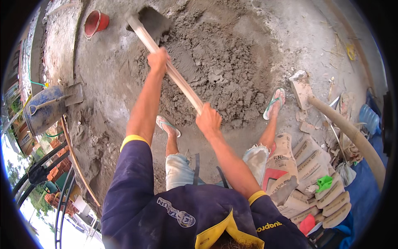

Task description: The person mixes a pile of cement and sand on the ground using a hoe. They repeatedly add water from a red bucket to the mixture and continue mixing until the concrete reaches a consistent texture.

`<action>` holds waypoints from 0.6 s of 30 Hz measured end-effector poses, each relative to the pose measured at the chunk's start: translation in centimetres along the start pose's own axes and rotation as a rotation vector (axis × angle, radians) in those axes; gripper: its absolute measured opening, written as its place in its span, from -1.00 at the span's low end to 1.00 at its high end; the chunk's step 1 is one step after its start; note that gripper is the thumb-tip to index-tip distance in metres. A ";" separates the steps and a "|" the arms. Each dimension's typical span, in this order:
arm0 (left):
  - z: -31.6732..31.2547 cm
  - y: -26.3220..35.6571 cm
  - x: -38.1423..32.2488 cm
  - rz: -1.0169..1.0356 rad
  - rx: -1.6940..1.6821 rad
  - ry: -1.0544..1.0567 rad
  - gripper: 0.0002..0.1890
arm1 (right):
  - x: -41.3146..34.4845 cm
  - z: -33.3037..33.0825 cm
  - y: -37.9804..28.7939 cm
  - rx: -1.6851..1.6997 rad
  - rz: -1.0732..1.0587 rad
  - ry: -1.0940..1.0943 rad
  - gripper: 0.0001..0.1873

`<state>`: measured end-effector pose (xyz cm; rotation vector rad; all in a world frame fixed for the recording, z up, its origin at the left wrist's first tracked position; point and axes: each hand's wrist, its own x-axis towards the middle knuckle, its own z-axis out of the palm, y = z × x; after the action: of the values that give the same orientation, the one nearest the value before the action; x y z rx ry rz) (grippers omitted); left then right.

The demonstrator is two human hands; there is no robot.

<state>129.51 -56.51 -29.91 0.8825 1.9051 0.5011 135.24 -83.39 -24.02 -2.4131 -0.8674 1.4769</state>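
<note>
Both my hands grip the long wooden handle of a hoe (155, 23) with a broad metal blade. My left hand (159, 60) closes round the handle nearer the blade, and my right hand (209, 119) holds it close to its lower end. The mortar-coated blade is at the upper left edge of a heap of wet grey mortar (217, 71), partly over the floor; whether it touches the ground I cannot tell. My sandalled feet stand apart at the near side of the heap.
A red bucket (97, 24) lies tilted at the upper left. A blue drum (46, 109) with a shovel (74, 94) across it stands left. Stacked cement bags (314, 162) lie right, below a concrete block (301, 88) touching a bamboo pole (348, 127).
</note>
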 end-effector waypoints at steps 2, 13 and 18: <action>1.3 2.9 1.4 0.062 -0.006 0.051 -0.78 | 3.0 -0.6 -0.4 0.056 -0.163 0.083 -0.75; -1.4 -24.9 -17.7 -0.464 0.395 -0.148 -0.58 | -21.0 1.2 12.6 -0.211 0.150 -0.103 -0.68; -8.9 -22.4 -22.9 -0.452 -0.062 -0.078 -0.79 | -25.7 1.5 14.1 -0.344 0.036 -0.114 -0.67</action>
<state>120.19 -88.31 -26.99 0.4031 1.9289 0.2457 130.71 -109.56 -11.57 -2.6113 -1.1980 1.6061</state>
